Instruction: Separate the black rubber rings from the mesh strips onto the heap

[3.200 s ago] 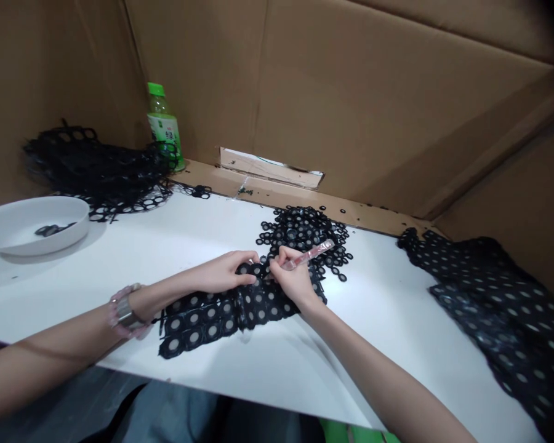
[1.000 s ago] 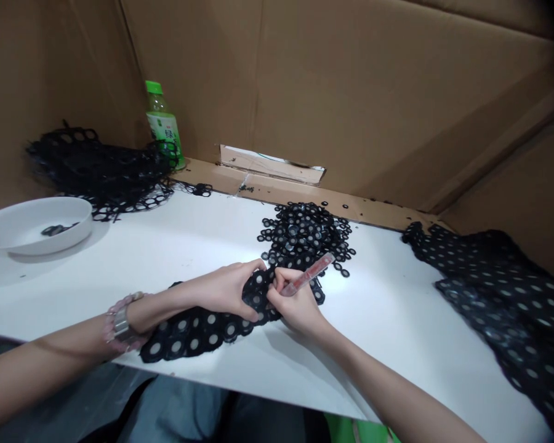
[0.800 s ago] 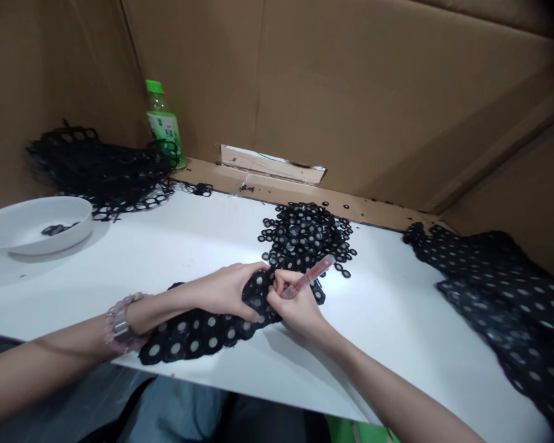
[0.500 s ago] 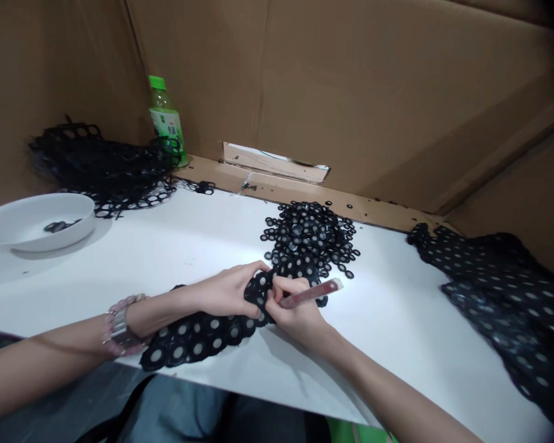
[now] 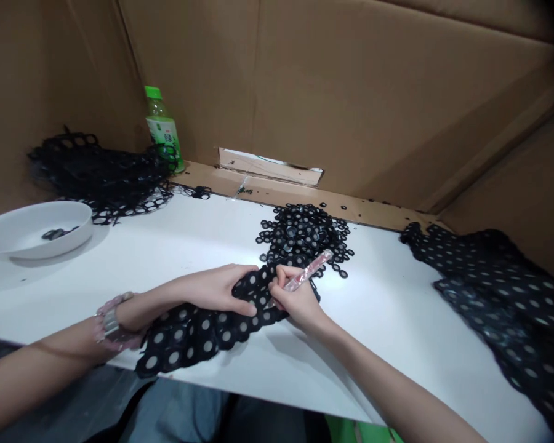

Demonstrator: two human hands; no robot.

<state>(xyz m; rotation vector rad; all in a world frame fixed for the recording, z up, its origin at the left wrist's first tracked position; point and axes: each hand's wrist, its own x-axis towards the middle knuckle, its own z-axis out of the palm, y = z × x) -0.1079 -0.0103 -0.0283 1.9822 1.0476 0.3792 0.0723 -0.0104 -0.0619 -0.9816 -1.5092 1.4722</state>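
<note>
A black sheet dotted with pale round discs (image 5: 207,326) lies slantwise on the white table under both hands. My left hand (image 5: 219,289) holds it, with the thumb on the near side and the fingers curled at the far side. Between the fingers of my right hand (image 5: 298,301) is a slim pen-like tool with a reddish, clear-wrapped handle (image 5: 310,269). Its lower end points down at the sheet just right of my left thumb; the very tip is hard to make out. Right behind the hands rises a heap of small black rings with pale centres (image 5: 305,231).
At left stand a white bowl (image 5: 80,237) with a few dark pieces and a tangle of black netted scraps (image 5: 101,172). A green-capped bottle (image 5: 164,132) stands behind. More dotted black sheet (image 5: 503,289) lies at right. Cardboard walls (image 5: 351,111) enclose the white table (image 5: 373,344).
The tool's handle has swung more upright, its top end moving up and left. My right hand has shifted slightly up the sheet. The whole view has shifted a little.
</note>
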